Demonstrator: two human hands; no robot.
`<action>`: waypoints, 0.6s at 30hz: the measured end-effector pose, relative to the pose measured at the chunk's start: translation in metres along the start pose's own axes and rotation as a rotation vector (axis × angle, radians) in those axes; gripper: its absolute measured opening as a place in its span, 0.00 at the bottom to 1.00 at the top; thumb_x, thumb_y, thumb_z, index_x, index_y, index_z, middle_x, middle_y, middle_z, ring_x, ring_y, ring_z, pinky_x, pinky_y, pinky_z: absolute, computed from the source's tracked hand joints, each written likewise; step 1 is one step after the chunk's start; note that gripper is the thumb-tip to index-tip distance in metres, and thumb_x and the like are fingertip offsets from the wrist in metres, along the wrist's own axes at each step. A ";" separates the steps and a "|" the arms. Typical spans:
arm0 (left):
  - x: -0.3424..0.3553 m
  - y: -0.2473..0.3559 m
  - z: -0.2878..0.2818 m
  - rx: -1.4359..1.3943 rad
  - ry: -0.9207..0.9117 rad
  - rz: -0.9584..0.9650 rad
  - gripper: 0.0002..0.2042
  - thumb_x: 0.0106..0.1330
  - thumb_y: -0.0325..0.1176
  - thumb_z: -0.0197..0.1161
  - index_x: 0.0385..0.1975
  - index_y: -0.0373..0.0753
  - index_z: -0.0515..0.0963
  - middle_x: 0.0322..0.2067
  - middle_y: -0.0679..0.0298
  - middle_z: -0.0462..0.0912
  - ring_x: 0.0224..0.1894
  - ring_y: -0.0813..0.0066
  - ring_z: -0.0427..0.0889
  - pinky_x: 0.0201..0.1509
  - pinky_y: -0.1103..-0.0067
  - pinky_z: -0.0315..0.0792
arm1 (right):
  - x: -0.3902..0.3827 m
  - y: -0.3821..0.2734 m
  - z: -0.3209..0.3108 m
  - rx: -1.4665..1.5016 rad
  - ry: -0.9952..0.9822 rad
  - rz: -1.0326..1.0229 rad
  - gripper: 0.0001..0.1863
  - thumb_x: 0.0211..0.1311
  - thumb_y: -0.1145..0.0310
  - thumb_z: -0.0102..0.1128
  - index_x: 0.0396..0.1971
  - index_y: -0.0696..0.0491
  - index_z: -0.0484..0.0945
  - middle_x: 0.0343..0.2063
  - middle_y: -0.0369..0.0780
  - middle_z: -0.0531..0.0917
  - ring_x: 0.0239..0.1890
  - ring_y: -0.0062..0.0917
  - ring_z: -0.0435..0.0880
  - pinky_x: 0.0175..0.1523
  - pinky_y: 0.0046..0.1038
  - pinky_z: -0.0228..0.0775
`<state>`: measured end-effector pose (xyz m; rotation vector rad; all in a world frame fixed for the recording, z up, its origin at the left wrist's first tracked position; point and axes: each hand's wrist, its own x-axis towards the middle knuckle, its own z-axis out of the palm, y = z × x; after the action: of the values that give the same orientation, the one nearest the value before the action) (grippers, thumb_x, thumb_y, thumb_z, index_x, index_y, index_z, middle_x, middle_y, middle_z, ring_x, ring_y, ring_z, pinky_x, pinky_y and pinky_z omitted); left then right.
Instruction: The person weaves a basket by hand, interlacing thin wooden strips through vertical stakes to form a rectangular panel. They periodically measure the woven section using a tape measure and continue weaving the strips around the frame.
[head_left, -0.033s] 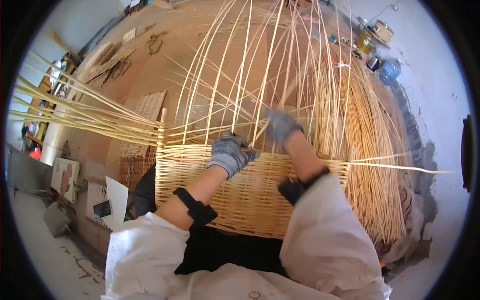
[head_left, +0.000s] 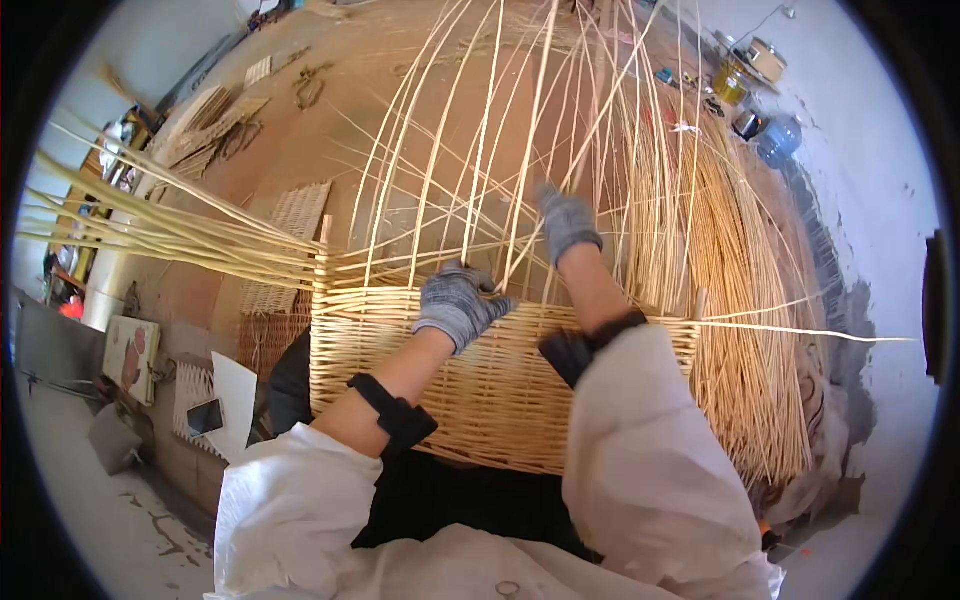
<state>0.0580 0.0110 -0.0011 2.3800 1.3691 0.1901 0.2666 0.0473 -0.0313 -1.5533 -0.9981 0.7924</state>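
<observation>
A woven wicker panel (head_left: 450, 400) of pale rods spans the space in front of my lap, and several long upright rods (head_left: 428, 190) fan out from its upper edge. My left hand (head_left: 465, 305), in a grey knit glove, closes over that upper edge, thumb to the right, with rods at its fingers. My right hand (head_left: 570, 228), gloved alike, is raised beyond the edge among the uprights. Its fingers look closed around a pale wicker rod; they are partly blurred, and the rod is partly hidden.
A thick bundle of loose rods (head_left: 755, 330) lies at right. Greenish rods (head_left: 180, 228) stick out left from the panel's side. Woven pieces (head_left: 300, 215), a phone (head_left: 205, 417) and a white sheet (head_left: 233, 400) lie at left. A blue water jug (head_left: 779, 140) stands by the right wall.
My right hand has moved up and slightly away from the panel's edge, and the rods around it have shifted. My left hand has stayed nearly in place.
</observation>
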 end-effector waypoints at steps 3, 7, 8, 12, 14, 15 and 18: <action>0.015 -0.016 -0.019 -0.086 -0.200 -0.256 0.29 0.47 0.62 0.52 0.35 0.41 0.77 0.41 0.53 0.74 0.44 0.60 0.73 0.49 0.72 0.65 | -0.035 0.015 0.012 0.491 0.206 -0.089 0.11 0.56 0.66 0.45 0.22 0.59 0.70 0.26 0.41 0.76 0.32 0.28 0.75 0.26 0.25 0.69; 0.033 0.001 -0.035 -0.138 -0.441 -0.413 0.32 0.47 0.60 0.55 0.40 0.35 0.73 0.46 0.52 0.70 0.47 0.59 0.71 0.50 0.71 0.63 | -0.130 -0.010 -0.028 0.637 0.435 0.309 0.10 0.58 0.67 0.42 0.29 0.58 0.69 0.23 0.40 0.74 0.27 0.24 0.74 0.26 0.25 0.68; 0.041 -0.001 -0.032 -0.131 -0.489 -0.402 0.34 0.47 0.60 0.54 0.42 0.33 0.71 0.46 0.52 0.70 0.48 0.58 0.70 0.50 0.71 0.63 | -0.117 -0.017 -0.030 0.727 0.419 0.226 0.09 0.58 0.68 0.41 0.30 0.59 0.69 0.24 0.40 0.73 0.27 0.25 0.74 0.26 0.26 0.69; 0.082 -0.063 0.021 -0.250 -0.580 -0.495 0.36 0.47 0.59 0.54 0.46 0.32 0.68 0.49 0.51 0.67 0.50 0.55 0.67 0.52 0.68 0.61 | -0.137 -0.065 0.030 0.887 -0.001 -0.106 0.08 0.58 0.73 0.40 0.35 0.60 0.66 0.26 0.41 0.72 0.27 0.26 0.74 0.28 0.27 0.70; 0.059 -0.009 0.003 0.018 -0.336 -0.280 0.32 0.49 0.56 0.53 0.46 0.33 0.68 0.50 0.51 0.66 0.52 0.57 0.65 0.54 0.69 0.59 | -0.133 -0.055 -0.021 0.747 -0.011 -0.130 0.09 0.59 0.76 0.40 0.38 0.60 0.65 0.27 0.41 0.72 0.27 0.26 0.74 0.29 0.27 0.71; 0.038 0.016 -0.011 0.282 -0.070 -0.106 0.28 0.52 0.52 0.52 0.46 0.35 0.68 0.51 0.52 0.65 0.54 0.58 0.63 0.56 0.71 0.56 | -0.129 -0.046 -0.039 0.639 0.332 0.164 0.07 0.54 0.78 0.48 0.34 0.59 0.67 0.20 0.40 0.72 0.23 0.27 0.72 0.34 0.34 0.71; 0.054 0.062 -0.011 0.404 0.052 0.329 0.19 0.54 0.42 0.53 0.43 0.39 0.71 0.50 0.54 0.66 0.55 0.61 0.61 0.60 0.73 0.51 | -0.143 0.011 -0.074 0.908 0.247 0.247 0.10 0.51 0.81 0.50 0.35 0.58 0.66 0.23 0.41 0.73 0.25 0.29 0.73 0.37 0.35 0.72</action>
<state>0.1324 0.0325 0.0292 2.9512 1.1098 0.0681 0.2730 -0.1135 -0.0292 -0.9367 -0.1829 1.0054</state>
